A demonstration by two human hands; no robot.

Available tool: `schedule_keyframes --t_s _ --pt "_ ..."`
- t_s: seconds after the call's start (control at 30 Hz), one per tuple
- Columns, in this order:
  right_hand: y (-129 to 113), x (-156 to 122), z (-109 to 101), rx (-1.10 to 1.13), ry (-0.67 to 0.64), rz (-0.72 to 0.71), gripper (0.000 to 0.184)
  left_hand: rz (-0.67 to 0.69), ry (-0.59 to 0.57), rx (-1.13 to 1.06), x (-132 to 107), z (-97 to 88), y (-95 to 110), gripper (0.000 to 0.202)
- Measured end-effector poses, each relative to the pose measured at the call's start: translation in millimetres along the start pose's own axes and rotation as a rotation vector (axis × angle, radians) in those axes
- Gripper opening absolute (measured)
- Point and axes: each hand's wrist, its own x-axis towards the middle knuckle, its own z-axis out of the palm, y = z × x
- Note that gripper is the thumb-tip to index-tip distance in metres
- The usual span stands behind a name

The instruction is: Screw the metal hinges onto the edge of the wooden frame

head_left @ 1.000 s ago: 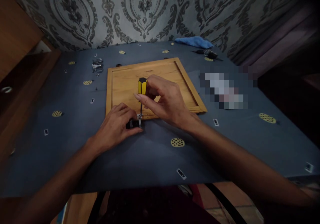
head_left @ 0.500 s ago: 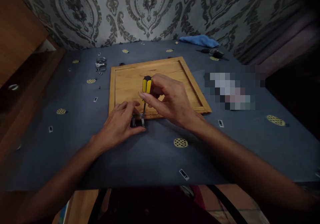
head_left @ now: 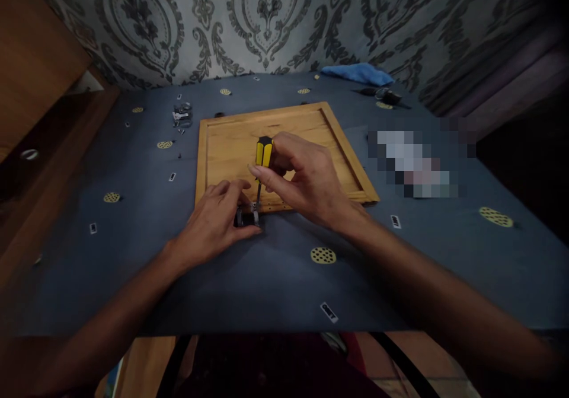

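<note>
My right hand is closed around the yellow and black handle of a screwdriver, which stands nearly upright. Its shaft points down to a small metal hinge at the front edge of a framed wooden panel. My left hand grips this hinge, thumb in front and fingers over the panel's edge. The screwdriver tip meets the hinge near its right end; a screw head there is too small to make out. Several small holes show along the panel's edge to the right.
The panel lies on a dark blue patterned cloth. Metal hardware and a loose screw lie at the left. A blue cloth, a dark tool and a blurred item lie at the right. A wooden cabinet borders the left.
The whole view has shifted slightly. Both hands, the screwdriver and the hinge keep nearly the same places on the panel.
</note>
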Motion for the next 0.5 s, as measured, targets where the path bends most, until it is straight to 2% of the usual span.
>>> schedule_keyframes --t_s 0.3,0.5 --pt "-9.6 -1.3 -2.7 0.052 0.080 0.069 0.037 -0.004 -0.001 0.023 -0.9 0.9 -1.0 0.063" --pt "-11.1 -3.2 -1.3 -0.007 0.058 0.054 0.037 0.004 -0.001 0.016 -0.5 0.0 0.0 0.056"
